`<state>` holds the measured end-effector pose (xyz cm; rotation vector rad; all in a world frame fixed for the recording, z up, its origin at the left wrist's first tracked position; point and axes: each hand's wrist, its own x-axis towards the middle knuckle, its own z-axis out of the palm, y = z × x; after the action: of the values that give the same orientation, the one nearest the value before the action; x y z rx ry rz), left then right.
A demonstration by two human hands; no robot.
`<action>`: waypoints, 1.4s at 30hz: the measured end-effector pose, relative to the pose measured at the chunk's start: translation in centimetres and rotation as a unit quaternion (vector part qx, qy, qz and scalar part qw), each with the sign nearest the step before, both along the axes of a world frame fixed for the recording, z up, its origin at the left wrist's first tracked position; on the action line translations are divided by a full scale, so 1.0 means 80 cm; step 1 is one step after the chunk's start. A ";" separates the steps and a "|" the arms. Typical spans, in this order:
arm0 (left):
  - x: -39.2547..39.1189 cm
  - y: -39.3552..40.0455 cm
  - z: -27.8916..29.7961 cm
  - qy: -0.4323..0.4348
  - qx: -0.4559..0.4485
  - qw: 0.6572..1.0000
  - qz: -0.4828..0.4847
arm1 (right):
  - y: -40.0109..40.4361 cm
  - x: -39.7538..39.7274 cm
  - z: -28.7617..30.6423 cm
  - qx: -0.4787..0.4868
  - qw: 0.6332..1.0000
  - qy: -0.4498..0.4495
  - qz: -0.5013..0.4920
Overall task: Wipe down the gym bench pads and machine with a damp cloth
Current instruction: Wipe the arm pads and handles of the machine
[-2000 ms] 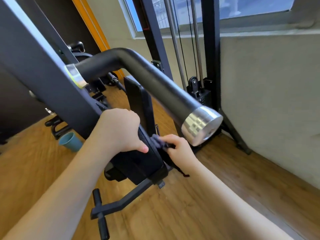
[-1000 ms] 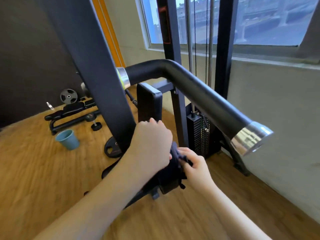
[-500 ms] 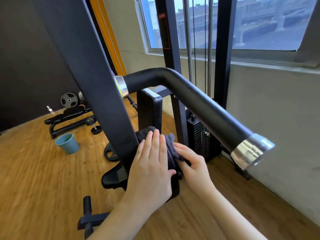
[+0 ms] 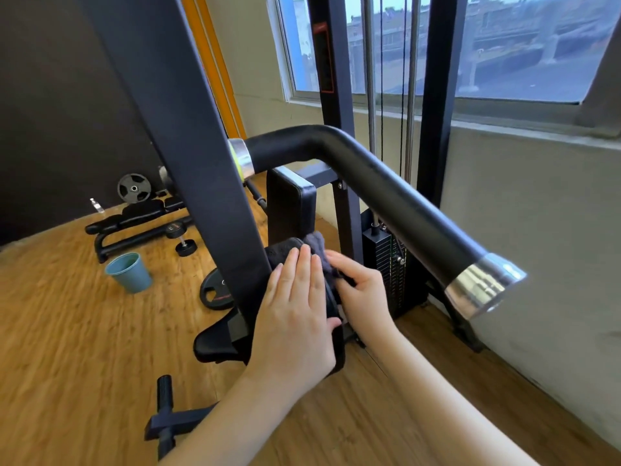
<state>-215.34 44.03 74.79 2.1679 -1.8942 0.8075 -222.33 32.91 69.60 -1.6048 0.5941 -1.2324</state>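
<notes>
Pinching a bunched edge of the dark damp cloth (image 4: pixel 316 245), the right hand (image 4: pixel 361 290) is curling its fingers round the fabric, a closed grip that likely keeps the cloth from slipping off. Beside it, the left hand (image 4: pixel 295 317) is lying flat with straight fingers, pressing the cloth against the black pad (image 4: pixel 337 351) of the machine, apparently to give wiping pressure. Both hands are touching the cloth, which is draping over the pad's upper end, just below the upright back pad (image 4: pixel 290 206). The wiped pad's long axis is running away from the viewer and upward, tilted toward the weight stack (image 4: pixel 383 260). A thick padded handle arm (image 4: pixel 386 200) is crossing above the hands. A blue cup (image 4: pixel 129 272) is standing well apart on the wooden floor (image 4: pixel 67 348).
</notes>
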 end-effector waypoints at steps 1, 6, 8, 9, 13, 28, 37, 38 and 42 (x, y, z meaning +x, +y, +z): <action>0.001 -0.001 0.000 -0.003 -0.001 1.000 0.000 | 0.000 -0.001 -0.023 0.010 0.999 0.025 -0.019; 0.004 -0.002 -0.005 -0.010 -0.015 1.000 -0.014 | 0.001 -0.019 -0.087 0.058 0.976 0.209 -0.016; 0.004 -0.003 -0.005 -0.008 -0.009 1.000 -0.014 | -0.009 -0.017 -0.045 0.063 0.991 0.106 -0.047; 0.003 -0.004 -0.004 -0.009 -0.009 1.000 -0.013 | -0.012 -0.013 -0.015 0.061 0.997 0.039 -0.041; 0.003 -0.006 -0.002 -0.013 -0.013 1.000 -0.013 | -0.021 0.012 0.034 -0.039 0.999 -0.018 0.023; 0.013 -0.016 -0.009 0.000 -0.023 1.000 -0.022 | 0.018 -0.026 0.008 0.063 0.997 0.000 -0.037; 0.020 -0.025 -0.011 -0.001 -0.031 0.999 -0.025 | 0.015 -0.019 -0.095 0.102 0.976 0.175 -0.082; 0.020 -0.025 -0.012 0.002 -0.034 0.999 -0.030 | 0.011 -0.018 -0.088 0.112 0.978 0.152 -0.092; 0.021 -0.028 -0.013 0.020 -0.034 0.998 -0.044 | 0.010 -0.018 -0.001 0.017 0.993 -0.069 -0.098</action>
<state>-213.70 41.81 73.78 2.0311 -1.9000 0.7940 -223.74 33.67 69.49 -1.4456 0.6926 -1.4572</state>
